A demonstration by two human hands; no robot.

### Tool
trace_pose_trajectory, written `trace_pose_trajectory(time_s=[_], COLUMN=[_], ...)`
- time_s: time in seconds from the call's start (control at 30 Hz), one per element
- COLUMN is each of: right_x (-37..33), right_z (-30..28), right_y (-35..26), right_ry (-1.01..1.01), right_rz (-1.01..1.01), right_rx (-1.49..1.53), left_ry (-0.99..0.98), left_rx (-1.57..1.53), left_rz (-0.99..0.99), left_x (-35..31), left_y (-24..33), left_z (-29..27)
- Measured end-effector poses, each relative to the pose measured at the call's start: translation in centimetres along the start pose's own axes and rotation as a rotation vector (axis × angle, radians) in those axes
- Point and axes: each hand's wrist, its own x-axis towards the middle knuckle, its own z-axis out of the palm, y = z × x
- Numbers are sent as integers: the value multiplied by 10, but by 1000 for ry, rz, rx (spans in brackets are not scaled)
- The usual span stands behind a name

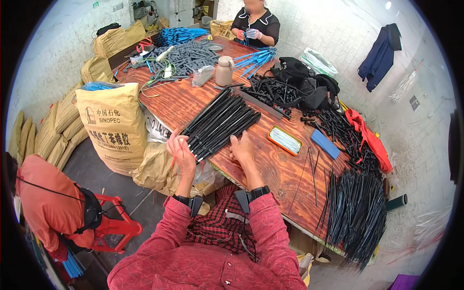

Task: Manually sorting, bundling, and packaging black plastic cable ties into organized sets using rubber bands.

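A thick bundle of thin black rods point(223, 121) lies at a slant on the near side of the wooden table. My left hand point(181, 152) is closed at the bundle's near left end, with a thin red strand point(175, 157) showing by its fingers. On the right side of the bundle, my right hand point(243, 149) presses in with its thumb up and its other fingers curled, partly hidden. A shallow orange-rimmed tray point(273, 131) of thin pale sticks sits right of that hand.
The wooden table point(282, 179) bears a beige jug point(224, 71), grey pieces point(186, 58), black parts point(278, 92), a blue block point(325, 144) and long black strips point(357, 212). A paper sack point(113, 130) stands left. One person point(256, 26) works opposite; another point(50, 198) sits at left.
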Motion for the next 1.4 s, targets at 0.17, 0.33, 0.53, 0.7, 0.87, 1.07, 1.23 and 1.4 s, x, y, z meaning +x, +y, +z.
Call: trace_pose_trajectory(time_s=[0.17, 0.33, 0.53, 0.7, 0.87, 1.07, 1.23, 1.4], right_x=[-25, -82, -159, -225, -319, -481, -543, -543], right_z=[-5, -23, 5, -45, -132, -221, -281, -275], right_y=[15, 6, 41, 101, 131, 164, 158, 188], right_ry=[22, -132, -396, -895, -470, 690, 1588, 1660], right_rz=[9, -126, -703, -97, -76, -30, -93, 83], right_rx=[434, 487, 499, 688, 603, 922, 747, 523], left_ry=[-51, -506, -1727, -2338, -2491, -2413, -2414, -2422], left_rx=[-54, -246, -743, -917, -810, -660, -718, -658], left_rz=[26, -242, -989, -1022, -750, -489, -193, -193], left_x=[-2, -23, -83, -84, -69, -108, -126, -142], left_y=[-4, 27, 58, 115, 143, 144, 152, 152], left_z=[-44, -136, -151, -129, -85, -54, -35, -23])
